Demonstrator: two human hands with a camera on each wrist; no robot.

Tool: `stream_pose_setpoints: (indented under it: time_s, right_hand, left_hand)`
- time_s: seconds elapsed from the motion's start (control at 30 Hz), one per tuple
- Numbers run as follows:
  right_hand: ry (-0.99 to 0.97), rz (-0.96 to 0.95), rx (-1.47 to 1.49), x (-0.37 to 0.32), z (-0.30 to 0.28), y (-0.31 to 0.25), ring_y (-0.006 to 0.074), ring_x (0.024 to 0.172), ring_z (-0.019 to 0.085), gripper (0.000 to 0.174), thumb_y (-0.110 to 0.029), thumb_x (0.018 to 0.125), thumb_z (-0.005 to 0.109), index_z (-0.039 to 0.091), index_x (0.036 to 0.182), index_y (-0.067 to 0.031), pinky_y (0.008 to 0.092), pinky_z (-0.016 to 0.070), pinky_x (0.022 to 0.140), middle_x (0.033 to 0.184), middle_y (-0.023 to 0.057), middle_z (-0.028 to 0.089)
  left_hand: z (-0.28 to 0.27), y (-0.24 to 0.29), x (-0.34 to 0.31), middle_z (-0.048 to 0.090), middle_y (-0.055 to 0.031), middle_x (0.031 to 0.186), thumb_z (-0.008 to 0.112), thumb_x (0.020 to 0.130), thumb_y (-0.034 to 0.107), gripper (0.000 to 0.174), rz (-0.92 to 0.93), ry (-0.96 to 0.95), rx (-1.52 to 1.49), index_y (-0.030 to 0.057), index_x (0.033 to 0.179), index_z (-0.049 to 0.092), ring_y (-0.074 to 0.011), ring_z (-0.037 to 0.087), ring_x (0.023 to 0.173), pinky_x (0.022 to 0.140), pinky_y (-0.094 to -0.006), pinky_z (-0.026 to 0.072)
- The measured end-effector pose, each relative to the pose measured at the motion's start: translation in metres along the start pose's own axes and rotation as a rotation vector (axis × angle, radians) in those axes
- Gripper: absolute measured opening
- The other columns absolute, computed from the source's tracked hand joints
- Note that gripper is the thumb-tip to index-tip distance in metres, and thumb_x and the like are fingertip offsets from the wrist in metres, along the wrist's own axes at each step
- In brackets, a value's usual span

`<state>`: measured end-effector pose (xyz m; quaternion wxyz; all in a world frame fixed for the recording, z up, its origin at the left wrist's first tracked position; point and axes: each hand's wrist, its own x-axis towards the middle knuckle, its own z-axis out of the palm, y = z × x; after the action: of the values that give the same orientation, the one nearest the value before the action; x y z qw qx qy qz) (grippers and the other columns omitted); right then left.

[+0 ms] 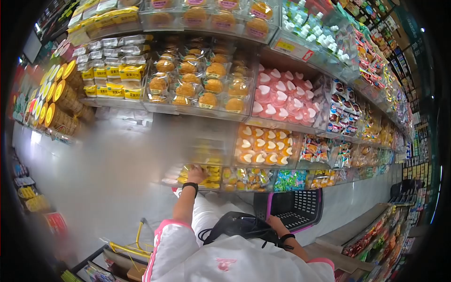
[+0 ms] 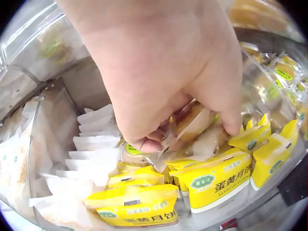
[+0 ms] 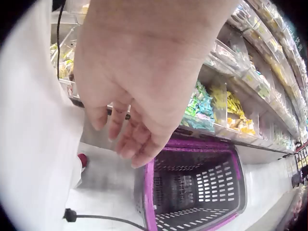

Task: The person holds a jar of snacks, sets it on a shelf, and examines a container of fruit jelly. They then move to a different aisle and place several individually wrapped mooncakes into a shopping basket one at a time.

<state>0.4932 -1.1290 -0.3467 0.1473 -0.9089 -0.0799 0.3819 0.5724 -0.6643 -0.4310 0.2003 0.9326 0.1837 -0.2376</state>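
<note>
My left hand (image 2: pixel 163 72) reaches down into a clear bin (image 1: pixel 206 188) on the lowest shelf. Its thumb and fingers pinch a clear-wrapped pastry (image 2: pixel 187 120), part of which the hand hides. Yellow-and-white mooncake packets (image 2: pixel 216 178) stand in rows just below and beside the fingers. White paper-wrapped packets (image 2: pixel 96 149) line up to the left. Above the purple-rimmed black shopping basket (image 3: pixel 192 187), my right hand (image 3: pixel 139 96) hangs with loosely bent fingers and nothing in them. A small black bag (image 1: pixel 239 228) lies across the front of the body.
Tiered clear bins rise ahead, with round buns (image 1: pixel 188 77), pink heart-topped cups (image 1: pixel 284 96) and orange heart-topped cups (image 1: pixel 265 144). Blue-green wrapped sweets (image 1: pixel 290 180) fill a low bin to the right. A yellow metal frame (image 1: pixel 136 246) stands at lower left.
</note>
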Motion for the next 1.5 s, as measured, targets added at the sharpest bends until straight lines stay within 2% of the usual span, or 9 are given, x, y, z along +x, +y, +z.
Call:
stream_pose_setpoints:
  time_s: [0.17, 0.33, 0.47, 0.53, 0.97, 1.0, 1.1, 1.23, 1.5]
  right_hand:
    - [0.076, -0.143, -0.155, 0.026, -0.023, -0.024, 0.0352, 0.076, 0.063, 0.017, -0.020, 0.079, 0.059, 0.060, 0.084, -0.0032, 0.0422, 0.0502, 0.067, 0.077, 0.0180, 0.064]
    - [0.157, -0.219, 0.035, 0.041, -0.070, -0.092, 0.0302, 0.072, 0.064, 0.015, -0.017, 0.080, 0.061, 0.059, 0.083, -0.0020, 0.0364, 0.0505, 0.065, 0.076, 0.0168, 0.064]
    - [0.068, -0.285, 0.153, 0.060, -0.094, -0.147, 0.0228, 0.074, 0.064, 0.019, -0.020, 0.083, 0.061, 0.061, 0.091, -0.0026, 0.0331, 0.0499, 0.067, 0.079, 0.0133, 0.065]
    - [0.050, -0.381, 0.187, 0.076, -0.095, -0.168, 0.0266, 0.078, 0.064, 0.023, -0.022, 0.083, 0.060, 0.059, 0.094, -0.0020, 0.0348, 0.0495, 0.069, 0.083, 0.0151, 0.065]
    - [-0.407, -0.688, 0.136, 0.061, -0.157, -0.363, 0.0123, 0.077, 0.056, 0.038, -0.036, 0.090, 0.055, 0.058, 0.105, -0.0010, 0.0290, 0.0465, 0.070, 0.087, 0.0053, 0.063]
    - [-0.395, -0.822, 0.297, 0.077, -0.139, -0.356, 0.0096, 0.076, 0.052, 0.035, -0.033, 0.090, 0.057, 0.058, 0.105, -0.0020, 0.0278, 0.0451, 0.070, 0.087, 0.0006, 0.059]
    - [-0.572, -0.689, 0.455, 0.082, -0.138, -0.360, 0.0085, 0.080, 0.052, 0.032, -0.030, 0.089, 0.059, 0.057, 0.107, -0.0029, 0.0262, 0.0445, 0.072, 0.091, -0.0006, 0.059]
    - [-0.526, -0.734, 0.667, 0.086, -0.127, -0.359, 0.0073, 0.071, 0.051, 0.037, -0.033, 0.084, 0.065, 0.058, 0.102, -0.0006, 0.0231, 0.0420, 0.062, 0.083, 0.0009, 0.059]
    - [-0.448, -0.624, 0.700, 0.100, -0.122, -0.367, 0.0091, 0.079, 0.056, 0.031, -0.014, 0.083, 0.066, 0.055, 0.109, 0.0004, 0.0245, 0.0457, 0.069, 0.088, 0.0032, 0.061]
  left_hand:
    - [0.004, -0.009, -0.010, 0.054, -0.0223, 0.119, 0.048, 0.084, 0.052, 0.072, 0.088, 0.023, 0.066, -0.0064, 0.126, 0.040, -0.0360, 0.043, 0.120, 0.097, -0.0447, 0.0356]
    - [-0.013, -0.023, -0.036, 0.061, -0.0217, 0.102, 0.063, 0.075, 0.049, 0.079, 0.240, 0.126, -0.040, -0.0091, 0.124, 0.039, -0.0373, 0.055, 0.101, 0.088, -0.0444, 0.0413]
    - [-0.051, -0.031, -0.073, 0.061, -0.0214, 0.088, 0.072, 0.068, 0.035, 0.066, 0.462, 0.277, -0.164, -0.0078, 0.110, 0.044, -0.0400, 0.057, 0.085, 0.078, -0.0444, 0.0442]
    - [-0.083, -0.024, -0.103, 0.058, -0.0215, 0.084, 0.072, 0.065, 0.030, 0.052, 0.531, 0.322, -0.254, -0.0025, 0.098, 0.047, -0.0407, 0.055, 0.082, 0.074, -0.0459, 0.0433]
    - [-0.208, 0.019, -0.199, 0.057, -0.0151, 0.084, 0.074, 0.063, 0.021, 0.048, 0.513, 0.538, -0.370, 0.0032, 0.101, 0.051, -0.0345, 0.052, 0.084, 0.073, -0.0422, 0.0416]
    - [-0.215, 0.022, -0.202, 0.057, -0.0150, 0.085, 0.074, 0.064, 0.021, 0.048, 0.515, 0.540, -0.355, 0.0033, 0.102, 0.051, -0.0344, 0.052, 0.084, 0.073, -0.0422, 0.0415]
    - [-0.226, 0.025, -0.208, 0.057, -0.0142, 0.088, 0.074, 0.064, 0.019, 0.048, 0.521, 0.531, -0.287, 0.0036, 0.103, 0.052, -0.0336, 0.052, 0.087, 0.076, -0.0420, 0.0408]
    - [-0.231, 0.024, -0.210, 0.056, -0.0129, 0.092, 0.074, 0.064, 0.018, 0.050, 0.543, 0.480, -0.231, 0.0036, 0.106, 0.052, -0.0320, 0.050, 0.092, 0.078, -0.0416, 0.0402]
    - [-0.234, -0.002, -0.205, 0.056, -0.0142, 0.098, 0.072, 0.072, 0.017, 0.045, 0.560, 0.497, -0.358, 0.0029, 0.111, 0.054, -0.0308, 0.055, 0.090, 0.080, -0.0371, 0.0447]
